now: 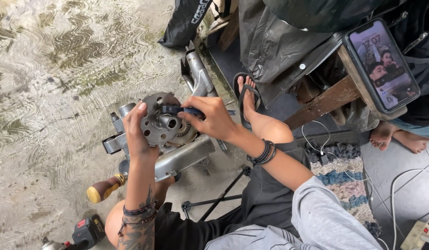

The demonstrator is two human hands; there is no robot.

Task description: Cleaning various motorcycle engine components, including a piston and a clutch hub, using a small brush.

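My left hand (136, 134) grips the left rim of a round metal hub plate with several holes (156, 124), which sits on a grey metal engine assembly (186, 155) on the concrete floor. My right hand (213, 119) is closed on a dark blue-handled tool (181, 110) whose tip rests at the hub's central shaft (168, 121). Both wrists wear dark bead bracelets. My foot in a black sandal (246, 95) is planted just right of the assembly.
A screwdriver with a yellow-and-brown handle (103, 187) lies at lower left, a cordless drill (87, 231) below it. A black cross wrench (219, 196) lies under my arm. Another person's bare feet (400, 136) and a phone (382, 65) on a wooden bench are at right, above a striped mat (344, 173).
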